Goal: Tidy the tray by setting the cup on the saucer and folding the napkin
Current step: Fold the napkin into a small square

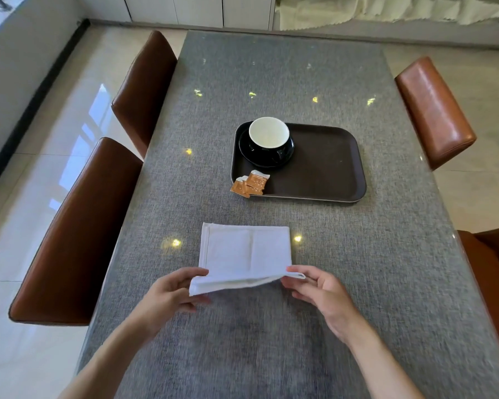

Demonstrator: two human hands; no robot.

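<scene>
Both hands pinch the near edge of the white cloth napkin [247, 256]: the left hand [173, 292] grips the near left corner between thumb and fingers, the right hand [319, 289] holds the near right corner the same way, and that edge is lifted off the grey woven table covering [271, 341] while the far part lies flat. The napkin looks already folded at least once, with layers showing along the raised edge. Those layers could slip apart if one pinch is lighter than the other, leaving a skewed fold with corners that do not meet. Beyond the napkin, well apart from it, sits the dark brown rectangular tray [326, 165], carrying the black cup with a white interior [268, 136] already on its black saucer [264, 159]. Small orange sachets [249, 184] straddle the tray's near left rim. Nothing lies between napkin and tray; brown leather chairs [78, 231] flank the table.
</scene>
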